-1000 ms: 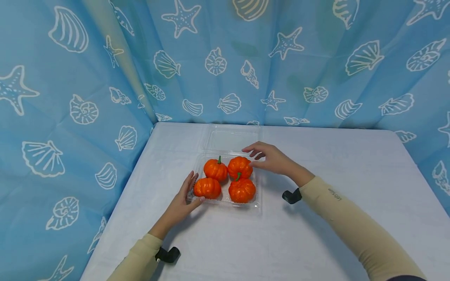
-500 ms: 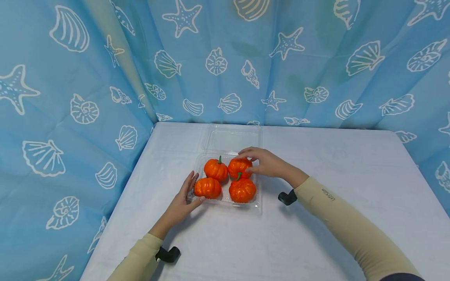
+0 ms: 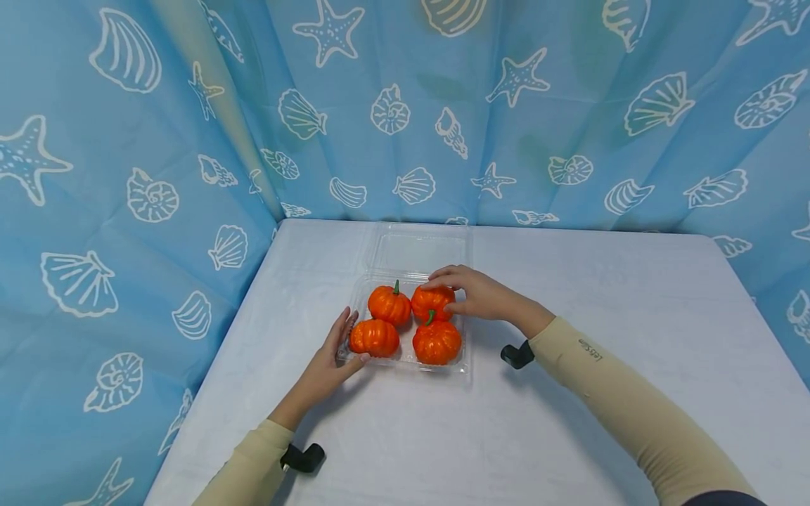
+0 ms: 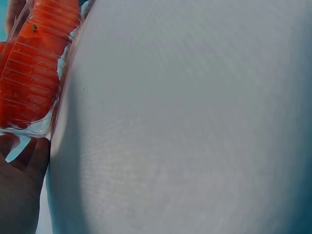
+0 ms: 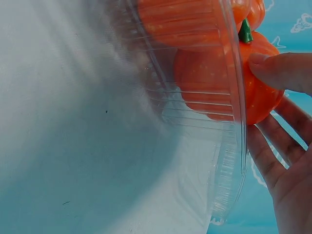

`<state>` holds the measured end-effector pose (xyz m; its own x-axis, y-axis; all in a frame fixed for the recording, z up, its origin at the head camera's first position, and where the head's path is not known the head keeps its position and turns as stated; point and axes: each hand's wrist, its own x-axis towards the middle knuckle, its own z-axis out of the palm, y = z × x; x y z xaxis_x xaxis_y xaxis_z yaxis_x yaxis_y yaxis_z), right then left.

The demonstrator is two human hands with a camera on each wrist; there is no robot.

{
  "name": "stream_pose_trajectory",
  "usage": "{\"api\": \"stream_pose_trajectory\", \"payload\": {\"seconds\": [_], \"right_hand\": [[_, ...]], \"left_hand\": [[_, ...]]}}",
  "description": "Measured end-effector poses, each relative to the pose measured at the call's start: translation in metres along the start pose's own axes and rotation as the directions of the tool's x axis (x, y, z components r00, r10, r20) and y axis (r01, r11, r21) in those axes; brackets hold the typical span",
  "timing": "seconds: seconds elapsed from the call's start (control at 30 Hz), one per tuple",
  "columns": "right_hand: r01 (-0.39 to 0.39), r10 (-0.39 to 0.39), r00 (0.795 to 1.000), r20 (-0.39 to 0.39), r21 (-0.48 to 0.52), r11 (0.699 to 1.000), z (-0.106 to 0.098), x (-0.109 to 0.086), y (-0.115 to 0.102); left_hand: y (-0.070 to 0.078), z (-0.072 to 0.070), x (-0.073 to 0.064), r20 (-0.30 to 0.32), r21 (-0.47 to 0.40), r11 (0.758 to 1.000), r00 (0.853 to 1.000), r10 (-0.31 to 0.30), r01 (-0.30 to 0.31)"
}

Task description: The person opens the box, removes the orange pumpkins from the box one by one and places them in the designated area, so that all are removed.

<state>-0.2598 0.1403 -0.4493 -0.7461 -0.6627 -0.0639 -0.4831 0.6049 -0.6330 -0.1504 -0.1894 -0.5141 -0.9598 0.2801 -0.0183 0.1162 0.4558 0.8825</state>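
Several small orange pumpkins sit in a clear plastic clamshell box [image 3: 405,362], its lid [image 3: 419,251] laid back behind it. My right hand [image 3: 484,294] grips the back right pumpkin [image 3: 430,303]. In the right wrist view its thumb [image 5: 280,70] presses the pumpkin near the green stem and the fingers reach round the far side. My left hand [image 3: 325,369] rests against the box's near left corner, fingers along the left side and thumb at the front, beside the front left pumpkin [image 3: 375,338]. The back left pumpkin [image 3: 389,306] and front right pumpkin [image 3: 436,343] are untouched.
The box stands on a table with a white cloth [image 3: 569,281]. A blue curtain [image 3: 481,126] with white shell prints hangs behind the table and along its left side.
My right hand has moved left from the box's right side onto the back right pumpkin and closed round it. My left hand and the pumpkins have stayed in place.
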Motion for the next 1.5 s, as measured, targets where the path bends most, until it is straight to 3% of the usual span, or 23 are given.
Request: {"api": "stream_pose_trajectory", "payload": {"seconds": [0.4,1.13,1.5], "right_hand": [[0.012,-0.009,0.999,-0.033,0.103,0.995,0.0000,0.0004,0.0046],[0.021,0.004,0.992,-0.126,0.197,0.980,-0.0025,-0.0013,0.0079],[0.042,-0.011,0.991,-0.133,0.231,0.972,-0.0039,-0.0052,0.0100]], "left_hand": [[-0.0046,0.0007,0.0008,-0.003,-0.001,1.000,1.000,0.019,-0.019],[-0.0027,0.0008,0.0007,-0.005,0.000,1.000,1.000,0.016,-0.016],[-0.0019,0.0015,0.0014,-0.001,0.006,1.000,1.000,0.011,-0.011]]}}
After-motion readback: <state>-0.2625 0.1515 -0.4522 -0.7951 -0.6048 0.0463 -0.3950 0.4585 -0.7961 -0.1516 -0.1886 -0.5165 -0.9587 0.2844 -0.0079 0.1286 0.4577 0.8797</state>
